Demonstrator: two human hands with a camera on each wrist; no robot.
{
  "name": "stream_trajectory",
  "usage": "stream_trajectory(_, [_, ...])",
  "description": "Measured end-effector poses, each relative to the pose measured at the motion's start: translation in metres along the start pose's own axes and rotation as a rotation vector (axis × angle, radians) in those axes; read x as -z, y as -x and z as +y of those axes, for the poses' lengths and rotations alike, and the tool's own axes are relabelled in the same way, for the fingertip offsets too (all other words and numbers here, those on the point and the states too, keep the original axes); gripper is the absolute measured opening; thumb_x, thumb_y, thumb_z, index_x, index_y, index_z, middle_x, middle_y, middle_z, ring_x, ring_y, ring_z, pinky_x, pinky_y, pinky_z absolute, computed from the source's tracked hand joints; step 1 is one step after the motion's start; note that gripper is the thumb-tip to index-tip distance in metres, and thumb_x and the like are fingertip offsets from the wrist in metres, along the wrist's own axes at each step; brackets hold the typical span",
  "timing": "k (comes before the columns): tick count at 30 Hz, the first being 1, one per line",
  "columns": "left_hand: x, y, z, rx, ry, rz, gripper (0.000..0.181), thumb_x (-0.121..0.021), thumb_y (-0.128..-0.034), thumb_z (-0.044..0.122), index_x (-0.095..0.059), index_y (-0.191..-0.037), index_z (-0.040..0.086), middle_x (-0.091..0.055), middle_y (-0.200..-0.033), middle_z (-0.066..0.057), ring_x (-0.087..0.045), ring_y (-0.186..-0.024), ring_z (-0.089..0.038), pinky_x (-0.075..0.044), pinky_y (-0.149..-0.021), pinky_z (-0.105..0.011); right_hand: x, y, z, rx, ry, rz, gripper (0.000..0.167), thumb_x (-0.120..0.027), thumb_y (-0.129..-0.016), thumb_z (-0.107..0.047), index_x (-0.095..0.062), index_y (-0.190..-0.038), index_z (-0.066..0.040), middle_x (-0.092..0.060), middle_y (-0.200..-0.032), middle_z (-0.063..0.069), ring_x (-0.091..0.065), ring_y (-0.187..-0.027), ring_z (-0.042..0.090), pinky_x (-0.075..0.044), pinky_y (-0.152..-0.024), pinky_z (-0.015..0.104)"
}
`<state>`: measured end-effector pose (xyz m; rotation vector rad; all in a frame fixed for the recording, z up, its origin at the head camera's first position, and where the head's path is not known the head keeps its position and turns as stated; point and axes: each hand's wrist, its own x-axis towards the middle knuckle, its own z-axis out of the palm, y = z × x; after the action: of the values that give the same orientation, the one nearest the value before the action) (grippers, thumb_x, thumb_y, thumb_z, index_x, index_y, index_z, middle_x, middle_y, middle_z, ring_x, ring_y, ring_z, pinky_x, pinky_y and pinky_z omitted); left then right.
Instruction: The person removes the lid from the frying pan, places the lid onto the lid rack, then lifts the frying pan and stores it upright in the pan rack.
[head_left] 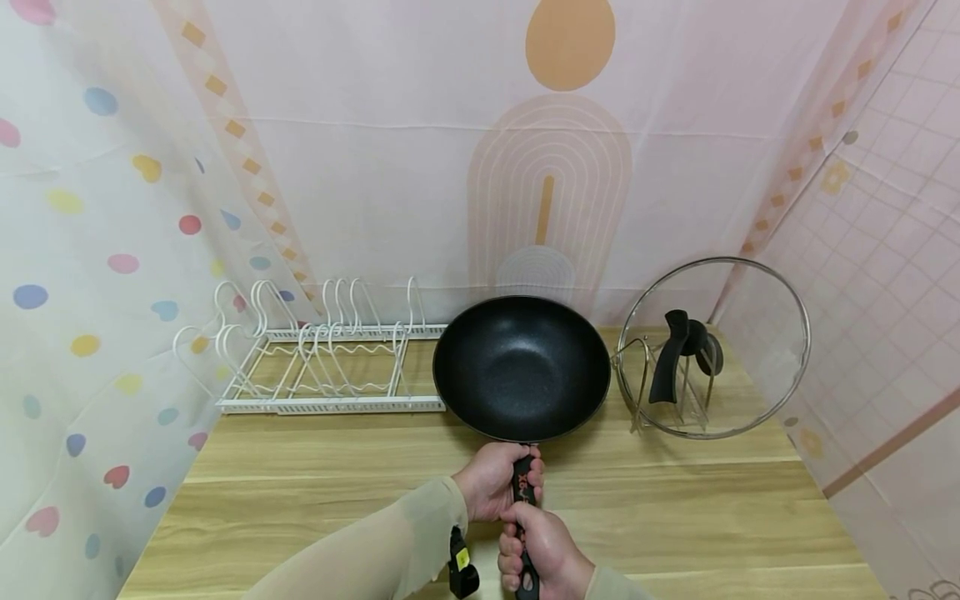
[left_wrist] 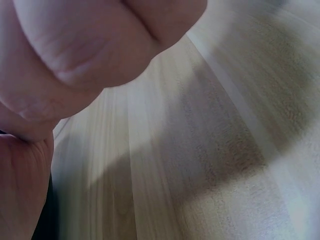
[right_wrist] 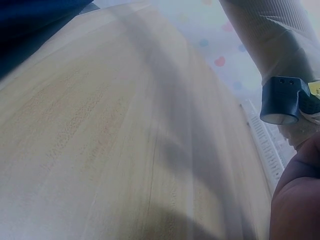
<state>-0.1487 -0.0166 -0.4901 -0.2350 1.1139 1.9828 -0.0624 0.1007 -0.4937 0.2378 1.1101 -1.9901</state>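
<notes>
A black wok faces the head camera with its dark inside showing, its handle pointing down toward the person. The left hand grips the handle close to the pan, fingers curled round it. Just below, the right hand holds the handle's lower part, and the two hands touch or nearly touch. Curled fingers of the left hand fill the upper left of the left wrist view. Part of the right hand shows at the right edge of the right wrist view.
Left of the wok, a white wire rack stands on the wooden table. At the right, a glass lid with a black knob leans in a metal stand. Patterned curtains hang behind and at the sides.
</notes>
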Motion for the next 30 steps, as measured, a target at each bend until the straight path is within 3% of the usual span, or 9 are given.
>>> stream_trajectory(30, [-0.008,0.011,0.009,-0.015,-0.017,-0.026,0.02,-0.036,-0.1086,0.02,-0.048,-0.093,0.018,-0.048,-0.071,0.01,-0.047,-0.062,-0.006,-0.046,-0.065,-0.021,-0.009,0.008,-0.007,0.019,0.009,0.005,0.024,-0.037,-0.096,-0.019,-0.041,-0.073,-0.026,-0.037,-0.054,-0.015,-0.038,-0.047,0.002,-0.039,-0.05,0.016])
